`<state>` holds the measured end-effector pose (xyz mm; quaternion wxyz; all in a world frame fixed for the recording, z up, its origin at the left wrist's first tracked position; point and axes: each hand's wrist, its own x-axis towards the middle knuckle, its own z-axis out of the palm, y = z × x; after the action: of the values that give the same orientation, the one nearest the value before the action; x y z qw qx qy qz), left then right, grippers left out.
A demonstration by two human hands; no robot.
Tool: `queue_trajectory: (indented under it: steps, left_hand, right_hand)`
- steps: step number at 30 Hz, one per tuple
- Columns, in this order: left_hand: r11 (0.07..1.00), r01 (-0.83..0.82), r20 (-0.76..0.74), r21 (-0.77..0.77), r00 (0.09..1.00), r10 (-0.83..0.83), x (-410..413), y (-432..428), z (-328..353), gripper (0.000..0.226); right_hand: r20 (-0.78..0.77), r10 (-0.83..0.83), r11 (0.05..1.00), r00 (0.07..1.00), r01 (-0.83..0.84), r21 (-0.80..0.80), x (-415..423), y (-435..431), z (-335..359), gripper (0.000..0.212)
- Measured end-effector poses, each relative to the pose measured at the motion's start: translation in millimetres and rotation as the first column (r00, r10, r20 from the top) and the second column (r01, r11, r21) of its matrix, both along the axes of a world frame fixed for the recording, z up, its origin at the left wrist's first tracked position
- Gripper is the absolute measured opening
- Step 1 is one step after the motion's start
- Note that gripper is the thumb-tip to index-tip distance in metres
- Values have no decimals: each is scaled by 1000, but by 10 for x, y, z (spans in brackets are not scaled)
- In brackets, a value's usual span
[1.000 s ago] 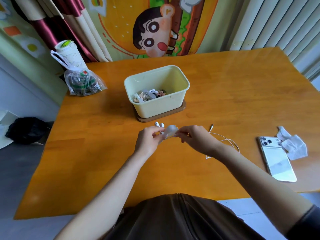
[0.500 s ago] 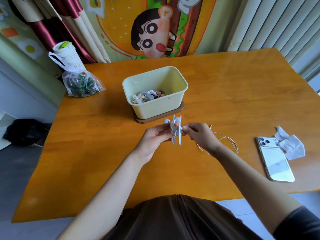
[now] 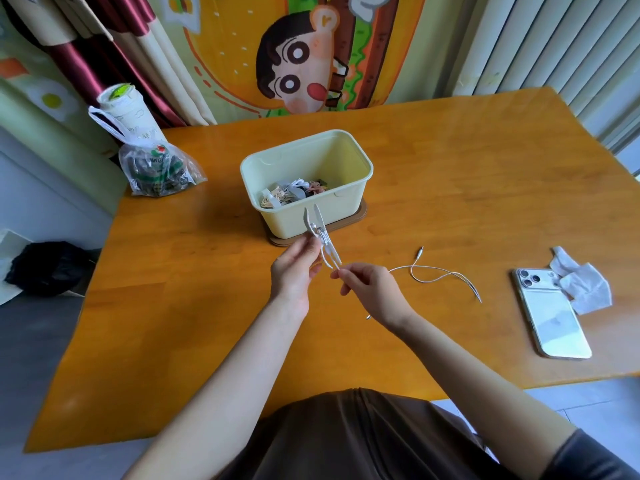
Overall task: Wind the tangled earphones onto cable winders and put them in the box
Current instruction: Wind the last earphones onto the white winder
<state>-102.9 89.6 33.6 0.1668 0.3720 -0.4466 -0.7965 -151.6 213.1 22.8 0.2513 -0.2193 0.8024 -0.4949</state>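
Observation:
My left hand [image 3: 294, 271] holds a white cable winder [image 3: 320, 233] edge-on, just in front of the pale yellow box [image 3: 349, 206]. A few turns of white earphone cable sit around the winder's middle. My right hand [image 3: 369, 289] pinches the cable just below the winder. The loose rest of the earphone cable [image 3: 436, 273] trails right across the table, its plug [image 3: 421, 250] lying near the box. Inside the box lie several wound earphones on winders [image 3: 294, 194].
The box stands on a brown lid [image 3: 360, 216] on the orange wooden table [image 3: 450, 188]. A white phone [image 3: 550, 317] and a crumpled tissue [image 3: 581, 285] lie at the right. A clear plastic bag [image 3: 156, 171] with a cup sits at the far left corner.
The winder has turned from flat to edge-on in my left hand. My right hand has dropped below it, drawing the cable down, and the loose cable has shifted on the table.

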Motion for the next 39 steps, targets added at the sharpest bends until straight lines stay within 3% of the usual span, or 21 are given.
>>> queue_trajectory:
  steps: [3, 6, 11, 16, 24, 27, 31, 39]
  left_hand:
    - [962, 25, 125, -272, 992, 9, 6, 3, -76, 20]
    - [876, 103, 197, -472, 980, -9, 35, -34, -169, 27]
    - [726, 380, 369, -572, 911, -185, 135, -74, -262, 24]
    - [758, 434, 265, -487, 900, -346, 147, -2, -256, 28]
    - [675, 591, 191, -442, 797, -573, 171, 81, -140, 29]
    - [738, 544, 118, -399, 829, -547, 189, 105, -98, 27]
    - [868, 414, -52, -274, 895, -443, 162, 117, -28, 28]
    - [954, 301, -313, -3, 906, -287, 14, 160, 128, 27]
  right_hand:
    - [-42, 69, 997, 997, -66, 50, 39, 19, 45, 21]
    - [14, 132, 990, 991, -132, 45, 24, 23, 119, 23]
    - [-51, 190, 974, 981, -181, 137, -275, 120, 309, 24]
    - [-226, 189, 955, 956, -125, 268, -568, 240, 400, 23]
    - [-283, 124, 978, 951, -70, 194, -613, 266, 377, 20]
    - [-252, 63, 991, 966, -31, 129, -598, 259, 304, 21]
    - [-92, -45, 999, 995, 46, 2, -486, 265, 203, 32]
    - [109, -27, 994, 994, 39, -105, -183, 167, 19, 29]
